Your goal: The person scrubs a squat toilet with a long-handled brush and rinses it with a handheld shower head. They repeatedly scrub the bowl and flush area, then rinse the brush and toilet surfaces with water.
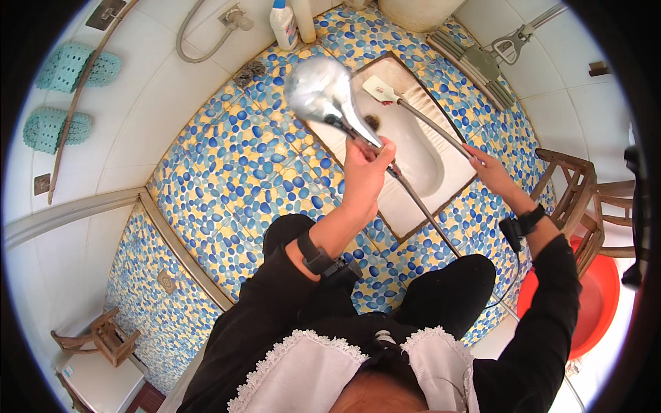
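My left hand [364, 178] is wrapped around the handle of a chrome shower head [319, 90], whose broad round end hangs left of the squat toilet. A metal shower hose [426, 212] runs from its handle down past my right knee. In my right hand [490, 173] is the grey handle of a long brush [434, 124]. The brush's pale head lies over the far end of the white squat toilet [415, 157], near the dark drain hole. The bristles are mostly hidden beneath the head.
A flat mop [475, 64] leans at the right wall. Wooden stools [581, 180] stand over a red basin [596, 310] on the right. A cleaner bottle [283, 28] and a scouring pad [249, 73] sit at the far wall. Teal slippers [57, 129] hang behind a rod on the left.
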The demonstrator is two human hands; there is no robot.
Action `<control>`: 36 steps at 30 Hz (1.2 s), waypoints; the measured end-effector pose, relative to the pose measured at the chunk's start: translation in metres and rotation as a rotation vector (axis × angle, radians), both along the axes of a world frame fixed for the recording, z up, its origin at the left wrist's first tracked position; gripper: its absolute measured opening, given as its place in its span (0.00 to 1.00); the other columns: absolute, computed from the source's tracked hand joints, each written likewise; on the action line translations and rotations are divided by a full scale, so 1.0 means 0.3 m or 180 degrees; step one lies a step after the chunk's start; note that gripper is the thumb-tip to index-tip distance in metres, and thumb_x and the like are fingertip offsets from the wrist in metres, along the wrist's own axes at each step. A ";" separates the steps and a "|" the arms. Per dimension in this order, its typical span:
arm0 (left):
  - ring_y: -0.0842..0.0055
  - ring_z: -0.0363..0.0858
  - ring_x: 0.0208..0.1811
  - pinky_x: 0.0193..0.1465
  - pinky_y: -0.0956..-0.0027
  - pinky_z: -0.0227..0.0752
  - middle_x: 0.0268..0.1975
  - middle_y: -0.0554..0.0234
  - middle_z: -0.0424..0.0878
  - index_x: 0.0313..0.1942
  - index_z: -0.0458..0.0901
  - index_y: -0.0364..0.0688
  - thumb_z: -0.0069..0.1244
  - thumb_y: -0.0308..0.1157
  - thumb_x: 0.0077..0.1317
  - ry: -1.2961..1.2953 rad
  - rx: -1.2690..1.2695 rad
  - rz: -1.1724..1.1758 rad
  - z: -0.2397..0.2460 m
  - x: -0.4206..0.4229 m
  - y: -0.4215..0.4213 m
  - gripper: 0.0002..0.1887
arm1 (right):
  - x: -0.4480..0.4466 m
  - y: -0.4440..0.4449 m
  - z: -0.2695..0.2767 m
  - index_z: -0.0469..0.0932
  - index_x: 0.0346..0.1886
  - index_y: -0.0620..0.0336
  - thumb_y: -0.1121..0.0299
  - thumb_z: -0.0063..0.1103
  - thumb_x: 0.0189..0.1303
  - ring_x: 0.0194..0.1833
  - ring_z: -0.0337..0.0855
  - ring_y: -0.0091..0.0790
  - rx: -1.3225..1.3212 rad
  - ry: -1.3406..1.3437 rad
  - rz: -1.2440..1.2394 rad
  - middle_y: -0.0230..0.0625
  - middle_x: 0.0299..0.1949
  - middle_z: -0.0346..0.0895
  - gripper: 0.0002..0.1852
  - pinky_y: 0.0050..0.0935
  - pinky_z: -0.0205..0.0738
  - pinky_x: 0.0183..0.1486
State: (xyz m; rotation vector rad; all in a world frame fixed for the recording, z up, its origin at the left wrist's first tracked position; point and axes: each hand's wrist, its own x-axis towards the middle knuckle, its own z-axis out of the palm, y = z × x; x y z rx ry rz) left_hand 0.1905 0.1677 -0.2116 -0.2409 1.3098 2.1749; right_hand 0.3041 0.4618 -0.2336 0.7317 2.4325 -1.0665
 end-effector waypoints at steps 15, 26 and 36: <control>0.88 0.72 0.40 0.47 0.78 0.67 0.39 0.73 0.76 0.43 0.67 0.44 0.55 0.25 0.65 0.0634 0.0456 -0.0996 -0.039 0.083 0.085 0.13 | 0.154 0.302 0.085 0.62 0.70 0.42 0.58 0.42 0.73 0.12 0.54 0.15 -0.0591 -0.0407 -0.2000 0.23 0.21 0.61 0.24 0.18 0.47 0.12; 0.88 0.70 0.40 0.47 0.78 0.66 0.40 0.74 0.74 0.44 0.67 0.44 0.55 0.26 0.66 0.0618 0.0192 -0.0956 -0.049 0.089 0.088 0.13 | 0.157 0.257 -0.167 0.68 0.67 0.42 0.63 0.44 0.72 0.17 0.61 0.17 -0.0431 0.0097 -0.1292 0.23 0.20 0.64 0.21 0.20 0.56 0.18; 0.87 0.70 0.41 0.49 0.77 0.66 0.40 0.73 0.74 0.45 0.66 0.43 0.56 0.28 0.66 0.0663 0.0089 -0.1099 -0.075 0.122 0.118 0.14 | 0.182 0.246 -0.318 0.68 0.66 0.53 0.61 0.43 0.72 0.56 0.75 0.34 -0.0239 -0.0389 -0.1339 0.41 0.58 0.75 0.22 0.28 0.65 0.59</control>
